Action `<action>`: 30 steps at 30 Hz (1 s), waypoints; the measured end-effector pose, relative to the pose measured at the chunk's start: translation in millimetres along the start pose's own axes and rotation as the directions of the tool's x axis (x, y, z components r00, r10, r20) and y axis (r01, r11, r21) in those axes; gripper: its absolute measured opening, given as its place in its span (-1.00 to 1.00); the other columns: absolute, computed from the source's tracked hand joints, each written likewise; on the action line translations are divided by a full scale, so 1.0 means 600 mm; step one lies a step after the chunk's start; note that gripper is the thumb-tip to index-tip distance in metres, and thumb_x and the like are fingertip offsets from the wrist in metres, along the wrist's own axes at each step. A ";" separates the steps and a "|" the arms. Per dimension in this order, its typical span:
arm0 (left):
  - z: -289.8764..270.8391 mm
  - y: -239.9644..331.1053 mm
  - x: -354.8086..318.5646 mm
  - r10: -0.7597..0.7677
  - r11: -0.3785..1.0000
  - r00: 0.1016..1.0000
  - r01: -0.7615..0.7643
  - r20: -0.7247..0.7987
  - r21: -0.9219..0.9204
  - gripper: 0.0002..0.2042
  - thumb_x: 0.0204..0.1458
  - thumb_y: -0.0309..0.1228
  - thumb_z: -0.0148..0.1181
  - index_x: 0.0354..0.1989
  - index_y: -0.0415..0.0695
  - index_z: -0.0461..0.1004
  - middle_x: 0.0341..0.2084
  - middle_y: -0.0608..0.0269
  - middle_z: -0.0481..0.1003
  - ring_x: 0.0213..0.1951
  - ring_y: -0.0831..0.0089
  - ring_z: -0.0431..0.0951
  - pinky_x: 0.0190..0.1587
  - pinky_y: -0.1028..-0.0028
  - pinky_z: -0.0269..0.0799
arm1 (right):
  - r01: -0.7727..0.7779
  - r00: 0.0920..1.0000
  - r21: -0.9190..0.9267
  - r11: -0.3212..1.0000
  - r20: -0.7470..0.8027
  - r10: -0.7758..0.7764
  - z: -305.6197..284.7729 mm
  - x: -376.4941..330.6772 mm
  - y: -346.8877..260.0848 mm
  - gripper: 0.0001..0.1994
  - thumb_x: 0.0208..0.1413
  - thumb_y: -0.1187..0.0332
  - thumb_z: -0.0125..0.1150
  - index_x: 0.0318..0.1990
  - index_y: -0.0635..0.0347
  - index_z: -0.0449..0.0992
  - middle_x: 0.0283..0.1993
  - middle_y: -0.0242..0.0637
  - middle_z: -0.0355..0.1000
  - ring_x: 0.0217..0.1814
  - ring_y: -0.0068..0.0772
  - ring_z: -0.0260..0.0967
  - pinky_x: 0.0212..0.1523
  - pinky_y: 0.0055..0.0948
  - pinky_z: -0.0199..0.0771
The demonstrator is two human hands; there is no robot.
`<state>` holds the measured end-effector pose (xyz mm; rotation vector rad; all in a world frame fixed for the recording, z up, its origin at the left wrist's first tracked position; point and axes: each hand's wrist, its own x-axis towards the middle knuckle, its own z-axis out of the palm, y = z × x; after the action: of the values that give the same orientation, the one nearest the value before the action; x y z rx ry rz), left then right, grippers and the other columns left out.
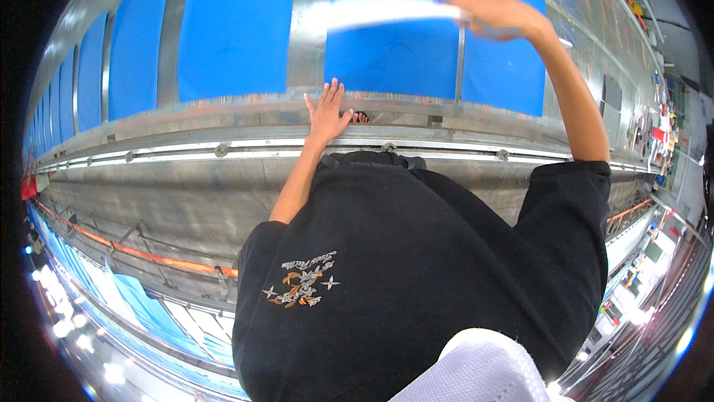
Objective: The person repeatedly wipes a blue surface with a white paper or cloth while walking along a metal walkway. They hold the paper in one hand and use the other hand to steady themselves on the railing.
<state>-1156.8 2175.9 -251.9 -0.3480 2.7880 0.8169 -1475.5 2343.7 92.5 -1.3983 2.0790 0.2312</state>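
Observation:
My right hand (500,12) is raised over the far part of the long table, its fingers wrapped round one end of a long, pale white thing (379,12). That thing stretches to the left and is smeared by motion, so its kind cannot be made out. Below it lies a flat blue panel (394,63), apparently fabric, on the grey table (306,67). My left hand (326,116) is at the table's near edge, beside the gap between two blue panels. Its fingers are spread, with the tips at the edge and nothing held.
More blue panels (236,30) lie in a row to the left, with another panel (506,52) at the right. A metal rail (297,148) runs along the table's near side, close to my body. Assorted items (658,134) crowd the far right end.

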 end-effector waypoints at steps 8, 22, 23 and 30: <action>-0.005 0.006 0.006 0.023 1.000 0.999 -0.023 -0.027 -0.011 -0.29 0.08 -0.12 0.11 0.41 -0.05 0.08 0.46 0.22 -0.06 0.46 0.22 -0.08 0.31 -0.39 -0.52 | -0.265 0.867 0.054 0.963 -0.423 0.262 -0.020 0.022 0.109 -0.61 0.17 0.25 0.08 0.10 0.22 0.43 0.00 0.13 0.45 0.06 0.10 0.40 0.09 -0.07 0.37; -0.014 0.006 0.005 -0.097 0.995 0.974 0.100 0.202 -0.005 -0.28 0.09 -0.08 0.10 0.41 -0.08 0.07 0.45 0.06 -0.07 0.46 0.13 -0.10 0.28 -0.42 -0.58 | -0.160 0.974 -0.021 0.987 -0.163 0.155 -0.023 0.018 0.077 -0.52 0.29 0.10 0.05 0.20 0.26 0.35 0.14 0.00 0.39 0.18 -0.05 0.34 0.20 -0.20 0.30; -0.011 0.006 -0.001 0.039 0.998 0.999 -0.041 -0.039 -0.055 -0.30 0.10 -0.10 0.09 0.41 -0.07 0.08 0.46 0.14 -0.08 0.47 0.17 -0.09 0.29 -0.43 -0.52 | -0.217 0.915 0.025 0.976 -0.344 0.212 -0.047 0.020 0.086 -0.61 0.14 0.25 0.08 0.06 0.27 0.44 0.00 0.09 0.44 0.07 0.08 0.39 0.10 -0.09 0.36; -0.002 0.001 0.001 0.010 0.999 0.999 -0.011 -0.041 -0.036 -0.30 0.09 -0.09 0.10 0.41 -0.03 0.09 0.46 0.23 -0.05 0.47 0.22 -0.08 0.29 -0.43 -0.48 | -0.135 0.952 -0.212 0.968 -0.300 0.067 -0.002 0.026 0.067 -0.54 0.26 0.08 0.06 0.15 0.24 0.38 -0.04 0.10 0.47 0.05 0.06 0.42 0.10 -0.16 0.37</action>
<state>-1157.7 2176.0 -250.8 -0.3605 2.8183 0.8734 -1515.5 2347.8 76.9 -1.5390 2.4348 0.3363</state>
